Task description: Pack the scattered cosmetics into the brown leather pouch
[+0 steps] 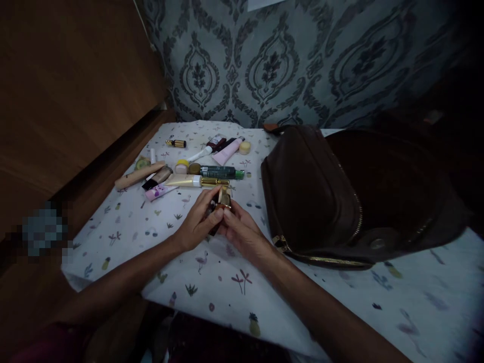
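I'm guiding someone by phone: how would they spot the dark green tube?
Left of the large brown bag, a gold stick lies on the printed cloth. Just beyond it is the dark green tube, set apart by its bright green end.

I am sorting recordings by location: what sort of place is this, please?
Probably a room in a home: the patterned wall, a white cloth printed with flamingos and pineapples, and cosmetic-looking tubes lying near a brown bag suggest it.

dim, cool light; the tablecloth (177, 280) is palest around the grip, its print blurring far right, above which the bag (302, 191) fades into black. faint glints mark the gold case (224, 200) within the grip; far left, a patch (43, 232) is pixelated.
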Tool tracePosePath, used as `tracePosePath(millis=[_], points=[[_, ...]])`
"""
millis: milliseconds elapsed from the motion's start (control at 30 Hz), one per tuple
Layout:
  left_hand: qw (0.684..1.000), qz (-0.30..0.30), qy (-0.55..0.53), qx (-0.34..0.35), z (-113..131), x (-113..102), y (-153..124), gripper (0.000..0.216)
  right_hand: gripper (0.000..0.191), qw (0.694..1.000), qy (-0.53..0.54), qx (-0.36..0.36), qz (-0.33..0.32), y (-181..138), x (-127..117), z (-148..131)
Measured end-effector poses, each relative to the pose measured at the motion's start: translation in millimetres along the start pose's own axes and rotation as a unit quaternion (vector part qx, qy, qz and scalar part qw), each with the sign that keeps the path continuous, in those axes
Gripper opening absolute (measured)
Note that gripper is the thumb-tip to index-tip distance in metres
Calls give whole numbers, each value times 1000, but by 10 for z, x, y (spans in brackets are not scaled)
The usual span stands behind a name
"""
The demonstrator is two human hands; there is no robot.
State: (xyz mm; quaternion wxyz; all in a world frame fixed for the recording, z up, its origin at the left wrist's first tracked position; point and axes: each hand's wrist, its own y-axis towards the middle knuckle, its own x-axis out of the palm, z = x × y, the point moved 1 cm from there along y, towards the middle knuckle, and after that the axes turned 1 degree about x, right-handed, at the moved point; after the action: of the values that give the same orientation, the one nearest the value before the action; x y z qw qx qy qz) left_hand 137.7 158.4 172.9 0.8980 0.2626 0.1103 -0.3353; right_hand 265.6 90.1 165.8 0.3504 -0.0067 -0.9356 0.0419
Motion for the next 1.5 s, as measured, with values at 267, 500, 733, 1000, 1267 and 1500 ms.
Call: tracePosePath(millis=[267, 500, 733, 1000, 1267, 1500], points=[[993, -24, -92, -68, -33, -40, 5, 76, 50, 999, -9, -4, 39, 15, -87, -58], [993, -33, -93, -69, 10, -123, 8, 73, 51, 997, -61, -21, 31, 31, -120, -44], [992, -47, -93, -72, 23, -173, 28, 70, 51, 996, -83, -20, 34, 22, -128, -48], [998, -6, 59, 10, -35, -151, 19, 84, 41, 999, -38, -2, 25, 17, -131, -34], [993, -21, 110, 37, -67, -128, 5, 94, 54, 989, -139, -42, 20, 56, -190, -36], [992, -46, 112, 40, -84, -174, -11, 92, 66, 929, -350, -122, 9, 64, -253, -89]])
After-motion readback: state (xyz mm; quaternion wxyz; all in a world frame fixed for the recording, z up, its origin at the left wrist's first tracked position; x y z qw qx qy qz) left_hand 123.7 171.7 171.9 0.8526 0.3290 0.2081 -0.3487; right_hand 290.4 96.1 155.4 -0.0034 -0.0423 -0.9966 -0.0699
